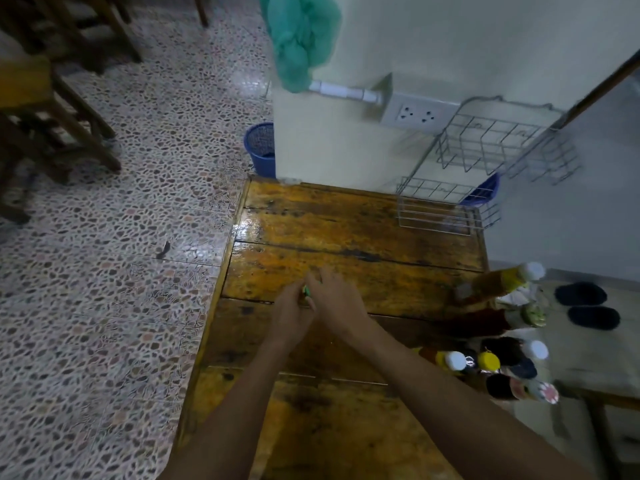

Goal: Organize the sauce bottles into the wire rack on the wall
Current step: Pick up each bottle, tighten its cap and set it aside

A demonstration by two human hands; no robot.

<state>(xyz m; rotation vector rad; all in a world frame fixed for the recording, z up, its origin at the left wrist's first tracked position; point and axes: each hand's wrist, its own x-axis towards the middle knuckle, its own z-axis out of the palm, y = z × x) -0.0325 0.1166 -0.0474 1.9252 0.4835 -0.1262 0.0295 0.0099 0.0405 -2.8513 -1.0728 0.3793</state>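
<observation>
While both forearms reach out over the wooden table (346,220), the left hand (291,315) and right hand (337,299) meet near its middle, touching each other. A small green object (306,290) shows between them; the left fingers curl around it, though what it is cannot be told. The right hand lies over the left with its fingers fairly straight and together, and whether they also pinch the green object is not clear.

Along the right edge of the table stands a cluster of sauce bottles (491,362), well apart from the hands. One amber bottle with a white cap (502,282) leans at the far end of the group; nearer ones show a white cap, a yellow cap (488,360) and dark bodies. Motion blur smears their labels.

On the pale wall beyond the table hangs the wire rack (498,147), with 2 tiers, the lower one (440,209) just above the table's far right corner. Neither tier holds a bottle. A double wall socket (417,114) sits just left of the upper tier. A green cloth (301,39) hangs higher on the wall, and a blue basket (261,147) stands on the patterned floor beside the wall's corner.
</observation>
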